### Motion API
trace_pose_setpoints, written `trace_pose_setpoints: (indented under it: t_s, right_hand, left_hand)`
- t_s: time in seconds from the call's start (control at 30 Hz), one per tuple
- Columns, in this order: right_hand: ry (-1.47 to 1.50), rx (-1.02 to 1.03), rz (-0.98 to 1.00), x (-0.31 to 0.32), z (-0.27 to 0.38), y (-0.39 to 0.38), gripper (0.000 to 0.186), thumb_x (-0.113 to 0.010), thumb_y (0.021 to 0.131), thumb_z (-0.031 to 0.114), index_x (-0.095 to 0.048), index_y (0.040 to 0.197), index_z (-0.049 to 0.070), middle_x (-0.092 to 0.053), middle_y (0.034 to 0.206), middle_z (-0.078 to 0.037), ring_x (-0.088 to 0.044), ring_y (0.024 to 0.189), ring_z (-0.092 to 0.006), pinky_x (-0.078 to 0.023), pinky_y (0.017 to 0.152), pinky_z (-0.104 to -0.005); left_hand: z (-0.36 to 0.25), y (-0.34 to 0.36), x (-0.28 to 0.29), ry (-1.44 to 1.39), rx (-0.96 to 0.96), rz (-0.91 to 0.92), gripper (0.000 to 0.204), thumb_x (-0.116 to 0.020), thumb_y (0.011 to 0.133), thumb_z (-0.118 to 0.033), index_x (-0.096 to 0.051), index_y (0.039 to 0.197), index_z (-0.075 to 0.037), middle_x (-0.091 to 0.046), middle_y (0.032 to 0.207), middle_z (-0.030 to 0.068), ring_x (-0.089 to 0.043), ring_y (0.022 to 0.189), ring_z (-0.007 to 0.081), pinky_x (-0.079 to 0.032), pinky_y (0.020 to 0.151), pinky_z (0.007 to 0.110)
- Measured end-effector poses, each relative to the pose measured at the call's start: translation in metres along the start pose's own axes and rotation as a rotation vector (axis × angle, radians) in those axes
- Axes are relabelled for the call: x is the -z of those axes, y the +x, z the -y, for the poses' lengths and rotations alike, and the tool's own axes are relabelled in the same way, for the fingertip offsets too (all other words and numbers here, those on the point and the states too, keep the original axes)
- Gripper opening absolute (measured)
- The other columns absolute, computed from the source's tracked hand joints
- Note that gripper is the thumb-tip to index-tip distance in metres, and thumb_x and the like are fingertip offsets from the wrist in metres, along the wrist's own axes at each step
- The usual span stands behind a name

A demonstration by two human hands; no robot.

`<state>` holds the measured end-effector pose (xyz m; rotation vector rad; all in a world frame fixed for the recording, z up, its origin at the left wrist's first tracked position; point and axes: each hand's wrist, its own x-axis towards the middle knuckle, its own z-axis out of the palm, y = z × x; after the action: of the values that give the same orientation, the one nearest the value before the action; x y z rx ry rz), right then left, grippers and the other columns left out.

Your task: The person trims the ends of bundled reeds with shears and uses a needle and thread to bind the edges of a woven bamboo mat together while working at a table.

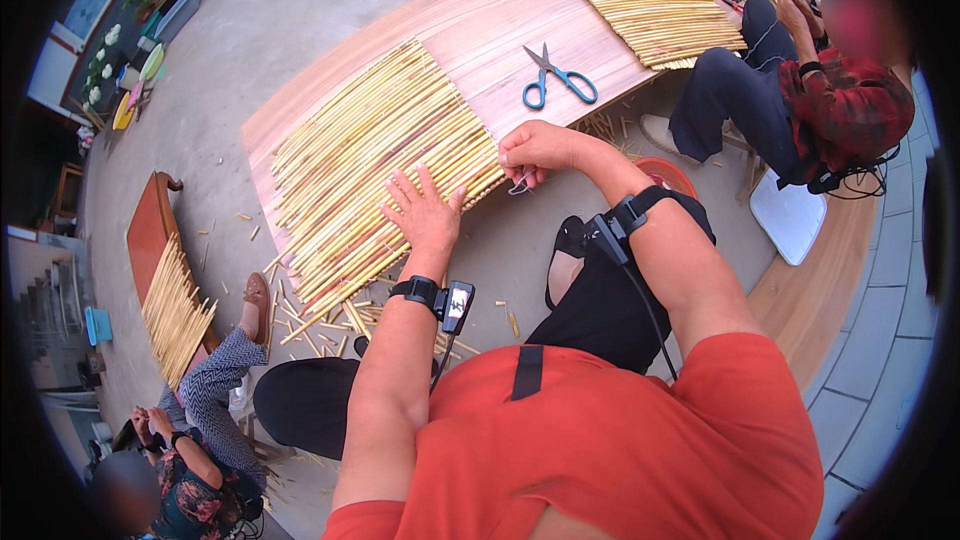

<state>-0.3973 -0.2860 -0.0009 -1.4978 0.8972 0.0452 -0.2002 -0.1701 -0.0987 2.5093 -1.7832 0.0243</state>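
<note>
A mat of yellow stalks (370, 145) laid side by side covers the near left part of the wooden table. My left hand (430, 215) rests flat on its near part, fingers spread. At the mat's right end, my right hand (537, 147) is closed in a pinch on a thin pale thread (519, 184), a loop of which hangs below the fingers. The fingertips partly hide where the thread meets the stalks. Beyond my right hand, scissors (550, 77) with dark teal handles lie on the table, blades a little apart.
A second stalk mat (650, 5) lies at the table's far right, beside a seated person (840, 100). Another person (200, 470) sits at the lower left, near stalks on a brown bench (155, 205). Cut stalk pieces (310, 330) litter the floor. A red basin (668, 176) stands under my right arm.
</note>
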Motion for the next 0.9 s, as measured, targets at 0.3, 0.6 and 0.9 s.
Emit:
trace_pose_setpoints:
  t_s: [0.3,0.6,0.9]
  right_hand:
    - [-0.761,0.554,-0.892,-0.023,0.008,0.004,0.014,-0.057,0.086,0.023,-0.061,0.082,0.010,-0.059,0.080,-0.007,-0.059,0.071,-0.0294,-0.047,0.058,-0.0358]
    - [-0.727,0.910,-1.002,-0.026,0.050,0.002,0.015,-0.059,0.081,0.013,-0.057,0.080,-0.001,-0.061,0.105,-0.015,-0.056,0.090,-0.0331,-0.044,0.078,-0.0397]
    - [-0.526,0.440,-0.849,-0.099,0.032,0.128,0.016,-0.054,0.085,0.017,-0.059,0.085,0.001,-0.050,0.119,-0.029,-0.046,0.113,-0.0412,-0.037,0.097,-0.0423]
  left_hand:
    - [0.074,0.028,0.020,-0.132,0.117,-0.045,0.068,-0.049,0.087,-0.050,-0.030,0.141,-0.012,-0.021,0.148,0.0181,-0.015,0.137,0.0370,-0.012,0.105,0.059]
    - [0.093,0.016,0.012,0.003,0.197,0.025,0.068,-0.040,0.089,-0.053,-0.027,0.143,-0.013,-0.017,0.149,0.0175,-0.012,0.138,0.0372,-0.006,0.107,0.057]
    - [0.096,0.017,0.007,0.040,0.172,-0.027,0.070,-0.040,0.088,-0.055,-0.030,0.141,-0.011,-0.020,0.148,0.0195,-0.013,0.137,0.0389,-0.007,0.106,0.060]
